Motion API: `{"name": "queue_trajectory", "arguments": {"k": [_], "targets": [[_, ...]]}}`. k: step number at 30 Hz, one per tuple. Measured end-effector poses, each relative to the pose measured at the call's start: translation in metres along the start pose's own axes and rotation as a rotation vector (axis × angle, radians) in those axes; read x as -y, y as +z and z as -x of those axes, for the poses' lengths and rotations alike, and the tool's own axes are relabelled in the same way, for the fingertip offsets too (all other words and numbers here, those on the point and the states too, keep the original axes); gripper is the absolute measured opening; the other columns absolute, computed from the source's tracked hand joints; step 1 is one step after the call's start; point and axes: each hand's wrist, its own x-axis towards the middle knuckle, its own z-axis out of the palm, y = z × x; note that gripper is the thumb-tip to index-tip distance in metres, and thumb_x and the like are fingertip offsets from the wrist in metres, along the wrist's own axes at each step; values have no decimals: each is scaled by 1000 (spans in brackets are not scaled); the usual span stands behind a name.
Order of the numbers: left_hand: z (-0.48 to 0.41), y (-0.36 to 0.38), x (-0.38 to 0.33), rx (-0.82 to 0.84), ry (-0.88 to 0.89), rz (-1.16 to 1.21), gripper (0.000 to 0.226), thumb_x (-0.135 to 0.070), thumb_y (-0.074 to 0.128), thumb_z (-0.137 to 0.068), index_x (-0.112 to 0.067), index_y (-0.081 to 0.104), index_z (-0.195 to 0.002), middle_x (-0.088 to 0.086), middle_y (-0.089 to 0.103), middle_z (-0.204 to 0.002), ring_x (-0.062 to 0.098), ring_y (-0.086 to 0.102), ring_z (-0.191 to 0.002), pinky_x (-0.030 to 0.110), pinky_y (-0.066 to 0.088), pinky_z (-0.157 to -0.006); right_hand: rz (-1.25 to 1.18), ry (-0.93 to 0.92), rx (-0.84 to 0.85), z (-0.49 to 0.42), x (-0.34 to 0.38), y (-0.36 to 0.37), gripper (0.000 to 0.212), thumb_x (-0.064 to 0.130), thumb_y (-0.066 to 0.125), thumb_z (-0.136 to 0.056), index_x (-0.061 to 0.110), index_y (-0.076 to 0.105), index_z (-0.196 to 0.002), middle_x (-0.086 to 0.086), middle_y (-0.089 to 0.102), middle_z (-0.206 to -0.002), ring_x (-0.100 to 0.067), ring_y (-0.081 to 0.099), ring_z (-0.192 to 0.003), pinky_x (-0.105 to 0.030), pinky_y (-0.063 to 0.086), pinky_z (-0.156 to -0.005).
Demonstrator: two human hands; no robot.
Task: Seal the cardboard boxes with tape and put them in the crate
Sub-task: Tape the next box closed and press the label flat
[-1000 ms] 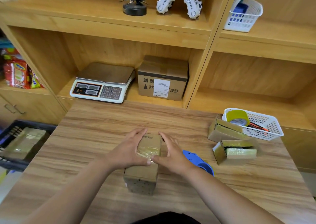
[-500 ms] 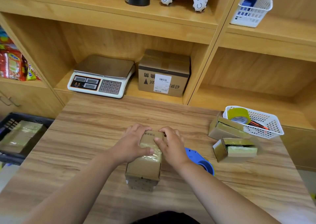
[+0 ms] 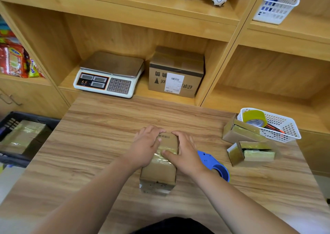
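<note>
The small brown cardboard box (image 3: 159, 169) is sitting at the centre of the wood-grain table (image 3: 100, 144), its long axis running from six to twelve o'clock; a strip of glossy clear tape (image 3: 161, 158) is crossing its top. The left hand (image 3: 145, 148) is clasping it from nine o'clock, fingers bending over the far edge; the right hand (image 3: 185, 155) is clasping it from three o'clock, fingers lying along the side; both thumbs are pressing down on the tape, so neither hand is free.

The blue plastic tape dispenser (image 3: 214, 164) is lying just beside the box at three o'clock, partly under the right wrist; two open cardboard boxes (image 3: 250, 153) are waiting at two o'clock against the white mesh basket (image 3: 285, 132); the black plastic crate (image 3: 10, 160) is standing off the table at nine o'clock, already holding a taped parcel (image 3: 21, 135).

The box is probably light and fairly stiff, though thin walls may be giving a little under a squeeze; the taped top is likely slick, so the bare cardboard of the long sides is offering the surer hold; one hand spanning those sides should be carrying it to the crate without trouble.
</note>
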Motion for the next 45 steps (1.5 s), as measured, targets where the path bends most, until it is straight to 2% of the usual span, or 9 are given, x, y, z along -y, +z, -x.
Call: {"name": "queue_trajectory", "arguments": {"k": [7, 11, 14, 19, 24, 28, 33, 40, 45], "targets": [[0, -6, 4, 81, 81, 19, 45, -32, 42, -99, -26, 35, -144, -9, 38, -131, 10, 31, -116, 21, 21, -93, 30, 31, -78, -4, 4, 2, 48, 53, 67, -77, 29, 51, -115, 32, 39, -95, -1, 33, -99, -26, 28, -87], [-3, -25, 24, 354, 141, 69, 97, -49, 72, -77, -27, 13, -151, -19, 18, -140, -3, 16, -128, 17, 15, -103, 5, 59, -61, -2, 4, 7, 48, 43, 68, -81, 26, 49, -122, 25, 40, -103, -8, 36, -110, -29, 31, -96], [0, -29, 29, 375, 75, 152, 120, -53, 80, -61, -30, 4, -151, -24, 11, -139, -7, 12, -127, 18, 15, -104, 16, 62, -58, -1, 6, 7, 52, 40, 68, -83, 21, 48, -127, 17, 41, -113, -6, 35, -112, -32, 31, -102], [0, -24, 30, 282, 86, 177, 91, -38, 79, -73, -27, 25, -146, -13, 32, -131, 3, 28, -124, 19, 24, -100, 77, 65, 43, 0, 10, 2, 62, 43, 66, -83, 20, 40, -136, 6, 43, -132, -12, 32, -124, -35, 28, -107], [0, -16, 33, 163, 106, 197, 63, -30, 66, -86, -20, 36, -141, -7, 40, -124, 9, 35, -121, 20, 26, -99, 172, 89, 206, 2, 11, 1, 105, 64, 67, -63, 23, 19, -147, 8, 28, -137, -11, 19, -129, -33, 22, -110], [1, -8, 33, 83, 101, 219, 48, -26, 55, -94, -18, 39, -139, -5, 42, -120, 10, 34, -120, 24, 25, -102, 183, 91, 115, 1, 14, 4, 93, 68, 62, -63, 27, 28, -140, 16, 31, -122, -9, 26, -120, -28, 26, -103], [1, -2, 34, 48, 84, 238, 41, -20, 45, -98, -18, 41, -138, -4, 44, -122, 11, 34, -121, 29, 26, -106, 244, 124, 65, -3, 16, 10, 82, 71, 58, -66, 28, 35, -132, 11, 39, -124, -11, 31, -115, -28, 27, -98], [0, 1, 33, 8, 63, 272, 36, -19, 40, -100, -22, 46, -135, -8, 46, -121, 1, 34, -116, 19, 24, -98, 219, 188, -59, -7, 23, 18, 53, 61, 56, -79, 25, 43, -116, 10, 42, -109, -13, 35, -106, -35, 32, -96], [1, 2, 34, 0, 67, 283, 35, -17, 40, -100, -22, 48, -133, -9, 47, -119, -2, 34, -113, 11, 24, -93, 291, 202, 19, -7, 23, 18, 73, 71, 49, -74, 23, 38, -127, 4, 42, -120, -18, 34, -116, -37, 26, -105]]}}
